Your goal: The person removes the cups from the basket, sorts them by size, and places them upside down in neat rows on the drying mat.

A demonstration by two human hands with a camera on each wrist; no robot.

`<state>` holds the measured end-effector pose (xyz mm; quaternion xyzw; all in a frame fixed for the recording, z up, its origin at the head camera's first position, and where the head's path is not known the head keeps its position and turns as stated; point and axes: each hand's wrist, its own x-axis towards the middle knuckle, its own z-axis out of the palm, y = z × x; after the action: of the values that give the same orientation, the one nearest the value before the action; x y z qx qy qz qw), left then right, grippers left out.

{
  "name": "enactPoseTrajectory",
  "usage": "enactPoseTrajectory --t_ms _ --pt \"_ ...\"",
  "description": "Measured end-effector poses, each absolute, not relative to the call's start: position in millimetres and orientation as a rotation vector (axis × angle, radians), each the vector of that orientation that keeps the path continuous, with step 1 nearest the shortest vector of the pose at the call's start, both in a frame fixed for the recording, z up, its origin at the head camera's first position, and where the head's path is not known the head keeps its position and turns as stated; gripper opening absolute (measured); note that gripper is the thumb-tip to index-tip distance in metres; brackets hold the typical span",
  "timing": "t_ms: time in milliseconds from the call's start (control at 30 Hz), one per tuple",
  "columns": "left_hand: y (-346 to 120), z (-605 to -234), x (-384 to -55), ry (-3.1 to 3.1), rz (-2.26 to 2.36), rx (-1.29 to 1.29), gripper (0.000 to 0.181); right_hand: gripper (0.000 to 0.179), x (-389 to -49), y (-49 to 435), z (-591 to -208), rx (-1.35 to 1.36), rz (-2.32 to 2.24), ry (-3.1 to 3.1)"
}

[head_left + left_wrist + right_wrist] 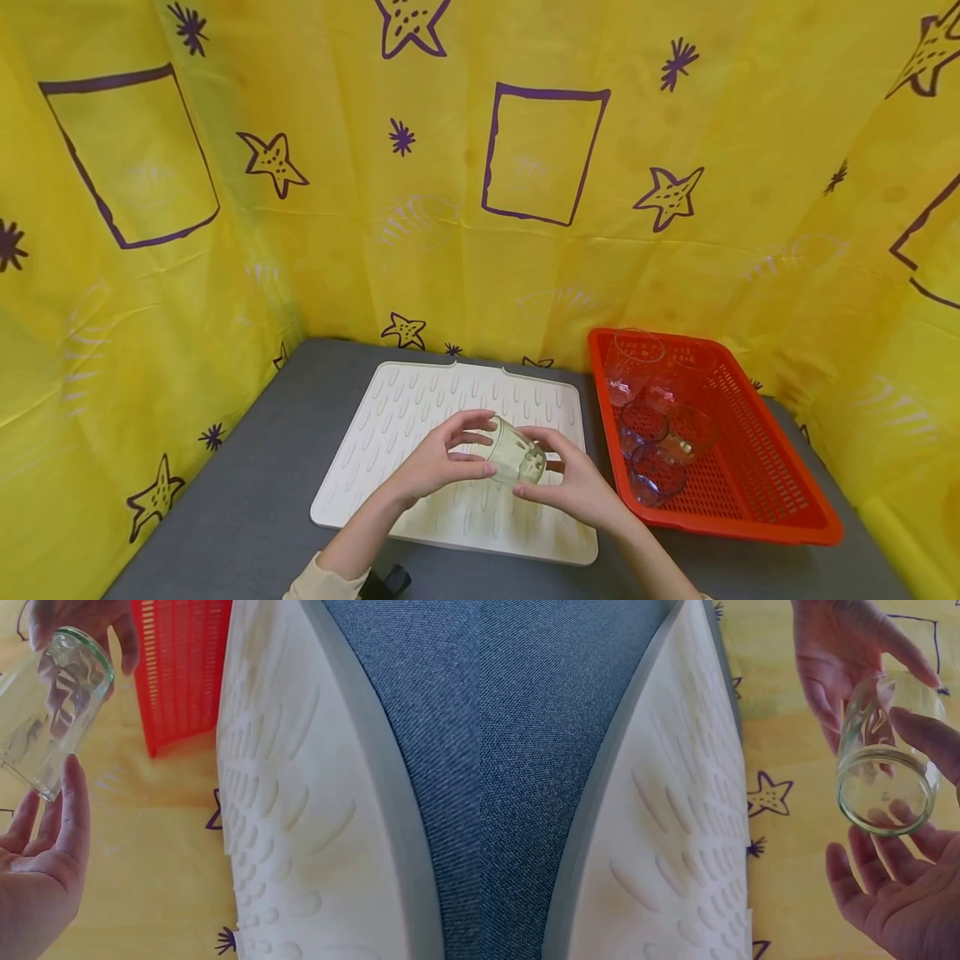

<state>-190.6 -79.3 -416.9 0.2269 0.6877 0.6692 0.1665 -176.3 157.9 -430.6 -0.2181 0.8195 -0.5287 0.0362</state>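
A clear, faintly green drinking glass [512, 457] is held tilted between both hands, over the white ribbed drying mat [405, 417]. Its mouth faces left in the head view and its thick base faces right. My left hand [442, 457] holds the mouth end, thumb below and fingers above. At the base end, my right hand [573, 483] pinches the glass between thumb and fingers. In the left wrist view the left fingertips [73, 772] touch the glass [82, 705]. The right wrist view shows the right thumb [922, 735] against its side.
Right of the mat stands a red perforated plastic basket [787, 532]. Several glasses lie in its left part, among them a tall clear one [633, 367] and a purplish one [657, 475]. A yellow patterned curtain [450, 275] closes off the back and sides of the grey table [247, 467].
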Motion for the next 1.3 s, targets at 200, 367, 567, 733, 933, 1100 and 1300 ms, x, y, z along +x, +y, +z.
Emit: enactPoseTrajectory --t_ms 200,367,567,733,933,1100,1300 --pt "-79 -419 -189 1.898 1.979 0.6 0.058 0.063 -176 156 -428 -0.635 -1.738 2.386" --pt "-76 -436 -193 1.811 2.138 0.532 0.06 0.065 -178 152 -432 -0.434 -1.937 2.154" --pt "-72 -439 -190 1.686 2.296 0.442 0.062 0.066 -177 142 -432 -0.227 -2.173 1.801" --pt "-70 -437 -188 1.633 2.353 0.402 0.064 0.065 -176 135 -433 -0.152 -2.271 1.602" --pt "-73 -439 -187 1.592 2.371 0.386 0.064 0.061 -178 128 -436 -0.061 -2.325 1.538" --pt "-82 -444 -190 1.627 2.309 0.416 0.065 0.063 -182 125 -440 -0.074 -2.317 1.565" --pt "-103 -449 -198 1.746 2.26 0.421 0.061 0.066 -191 120 -443 -0.078 -2.303 1.657"
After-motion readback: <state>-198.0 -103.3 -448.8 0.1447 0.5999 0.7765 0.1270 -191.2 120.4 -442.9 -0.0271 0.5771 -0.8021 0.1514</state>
